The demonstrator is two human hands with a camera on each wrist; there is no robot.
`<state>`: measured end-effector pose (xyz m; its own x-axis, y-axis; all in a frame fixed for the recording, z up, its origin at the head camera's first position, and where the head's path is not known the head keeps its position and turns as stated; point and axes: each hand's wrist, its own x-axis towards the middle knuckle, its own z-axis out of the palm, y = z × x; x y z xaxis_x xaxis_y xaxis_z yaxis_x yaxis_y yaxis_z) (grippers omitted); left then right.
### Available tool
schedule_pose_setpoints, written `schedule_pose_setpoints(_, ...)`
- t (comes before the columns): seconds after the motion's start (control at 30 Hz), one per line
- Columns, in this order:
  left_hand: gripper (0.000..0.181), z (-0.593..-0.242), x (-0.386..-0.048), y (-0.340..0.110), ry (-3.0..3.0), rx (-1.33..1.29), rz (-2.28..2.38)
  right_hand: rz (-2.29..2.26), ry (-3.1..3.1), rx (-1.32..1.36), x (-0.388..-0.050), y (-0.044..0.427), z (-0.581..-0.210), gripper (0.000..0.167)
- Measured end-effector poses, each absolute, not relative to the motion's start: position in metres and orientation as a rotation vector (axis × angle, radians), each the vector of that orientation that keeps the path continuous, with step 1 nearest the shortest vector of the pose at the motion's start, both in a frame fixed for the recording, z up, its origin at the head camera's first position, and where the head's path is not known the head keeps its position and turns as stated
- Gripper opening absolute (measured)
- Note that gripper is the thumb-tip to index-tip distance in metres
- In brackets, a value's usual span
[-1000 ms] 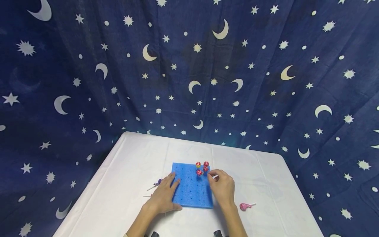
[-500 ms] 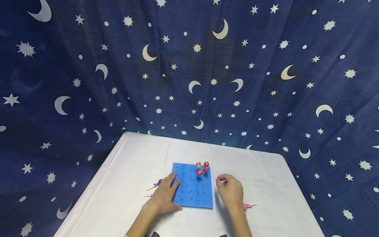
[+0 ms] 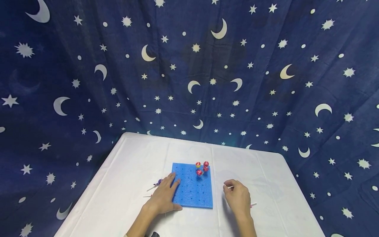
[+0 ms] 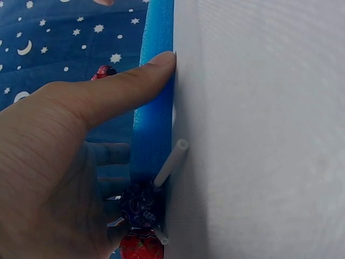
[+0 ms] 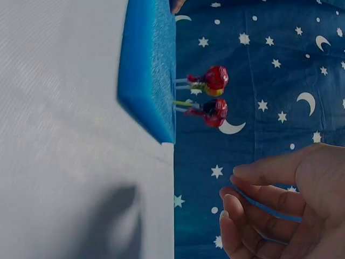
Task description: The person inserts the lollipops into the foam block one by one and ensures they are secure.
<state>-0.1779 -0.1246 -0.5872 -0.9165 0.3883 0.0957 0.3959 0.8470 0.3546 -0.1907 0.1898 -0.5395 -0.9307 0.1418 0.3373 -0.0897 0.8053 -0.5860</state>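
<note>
A blue foam block (image 3: 192, 187) with rows of small holes lies on the table. My left hand (image 3: 162, 197) rests along its left edge, fingers spread over the top and thumb at the near side. Several lollipops (image 3: 199, 172) with red or red-and-yellow wrappers stand upright by their sticks in the block's far right corner. My right hand (image 3: 238, 197) hovers right of the block, fingers loosely bent; the right wrist view shows nothing between thumb and fingertips. Beneath it lies a pink lollipop, mostly hidden, its white stick (image 3: 253, 204) showing.
Left of the block, a purple lollipop (image 3: 159, 182) lies on the white table (image 3: 133, 164). Near it is a red-wrapped lollipop (image 4: 141, 247), largely covered by my left hand in the head view. A dark star-and-moon cloth (image 3: 177, 65) hangs behind the table.
My right hand has moved away from the lollipops in the corner, to the right and nearer, over the pink lollipop. My left hand has stayed on the block.
</note>
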Motion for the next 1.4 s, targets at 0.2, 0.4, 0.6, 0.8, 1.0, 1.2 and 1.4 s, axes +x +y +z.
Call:
schedule_pose_setpoints(0.2,0.109,-0.586,-0.178,-0.125,-3.001,-0.642,-0.579,0.899,-2.695,-0.058,-0.185,0.200,-0.541,0.013)
schedule_pose_setpoints(0.4,0.109,-0.585,-0.178,-0.125,-3.001,-0.645,-0.581,0.891,-2.732,-0.075,-0.182,0.208,-0.544,0.013)
schedule_pose_setpoints(0.6,0.109,-0.585,-0.178,-0.124,-3.003,-0.641,-0.574,0.873,-2.759,-0.126,-0.180,0.215,-0.546,0.017)
schedule_pose_setpoints(0.8,0.109,-0.585,-0.177,-0.124,-3.011,-0.635,-0.577,0.868,-2.789,-0.156,-0.176,0.222,-0.548,0.020)
schedule_pose_setpoints(1.0,0.108,-0.584,-0.177,-0.124,-3.007,-0.638,-0.576,0.852,-2.778,-0.154,-0.173,0.231,-0.550,0.028)
schedule_pose_setpoints(1.2,0.109,-0.584,-0.178,-0.124,-3.006,-0.636,-0.560,0.823,-2.784,-0.231,-0.173,0.237,-0.551,0.039)
schedule_pose_setpoints(1.4,0.108,-0.584,-0.176,-0.124,-3.008,-0.635,-0.549,0.846,-2.839,-0.276,-0.171,0.244,-0.554,0.041)
